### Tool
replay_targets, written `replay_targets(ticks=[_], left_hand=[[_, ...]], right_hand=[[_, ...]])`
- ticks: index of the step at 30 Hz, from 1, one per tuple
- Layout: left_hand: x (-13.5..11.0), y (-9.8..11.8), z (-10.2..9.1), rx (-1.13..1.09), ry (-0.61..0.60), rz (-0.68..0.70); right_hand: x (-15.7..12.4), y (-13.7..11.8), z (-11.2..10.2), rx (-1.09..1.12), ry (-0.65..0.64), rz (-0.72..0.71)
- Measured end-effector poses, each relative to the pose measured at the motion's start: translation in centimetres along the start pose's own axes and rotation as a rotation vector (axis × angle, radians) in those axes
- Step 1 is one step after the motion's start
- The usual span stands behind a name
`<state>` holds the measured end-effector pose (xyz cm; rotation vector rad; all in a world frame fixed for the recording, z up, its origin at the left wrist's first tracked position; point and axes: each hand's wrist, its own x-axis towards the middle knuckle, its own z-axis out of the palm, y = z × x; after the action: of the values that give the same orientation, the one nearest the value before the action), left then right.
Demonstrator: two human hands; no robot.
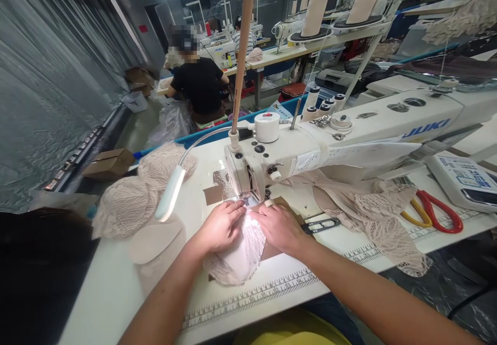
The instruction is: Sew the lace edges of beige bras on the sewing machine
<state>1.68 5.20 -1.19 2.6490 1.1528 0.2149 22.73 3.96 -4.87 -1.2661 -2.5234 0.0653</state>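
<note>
A beige lace bra cup [238, 254] lies on the white sewing table [116, 288] under the needle of a white JUKI sewing machine [349, 138]. My left hand [221, 227] presses flat on the left side of the cup, fingers stretched toward the needle. My right hand [277, 226] lies flat on its right side, fingers together and pointing at the presser foot. Both hands hold the fabric down against the table. A small lamp [170, 193] on a flexible neck lights the work.
Several lace cups [135, 195] are piled at the table's left. More lace fabric [373, 215], red and yellow scissors [430, 211] and black thread snips [320, 225] lie to the right. A control panel [462, 179] sits far right. A person in black [200, 83] sits at a machine behind.
</note>
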Motion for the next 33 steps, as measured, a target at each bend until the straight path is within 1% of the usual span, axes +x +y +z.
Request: replay_targets(ticks=[8,13,23,27,31,33], left_hand=[[0.0,-0.4,0.1,-0.037,0.005,0.022],[0.0,-0.6,0.0,-0.006,-0.014,0.032],[0.1,-0.9,0.2,-0.004,0.009,0.057],[-0.2,-0.5,0.6,0.034,0.055,0.063],[-1.0,-0.1,1.3,0.136,0.158,0.082],[-1.4,0.1,1.5,0.172,0.205,0.116]], right_hand=[[-0.3,0.0,0.1,0.031,0.013,-0.016],[-0.2,0.1,0.1,0.036,0.021,-0.023],[-0.1,-0.4,-0.5,0.023,0.002,-0.026],[-0.2,-0.6,-1.1,0.028,-0.008,-0.019],[0.0,-0.5,-1.5,0.054,-0.005,-0.028],[0.1,-0.3,-1.3,0.052,0.005,-0.029]])
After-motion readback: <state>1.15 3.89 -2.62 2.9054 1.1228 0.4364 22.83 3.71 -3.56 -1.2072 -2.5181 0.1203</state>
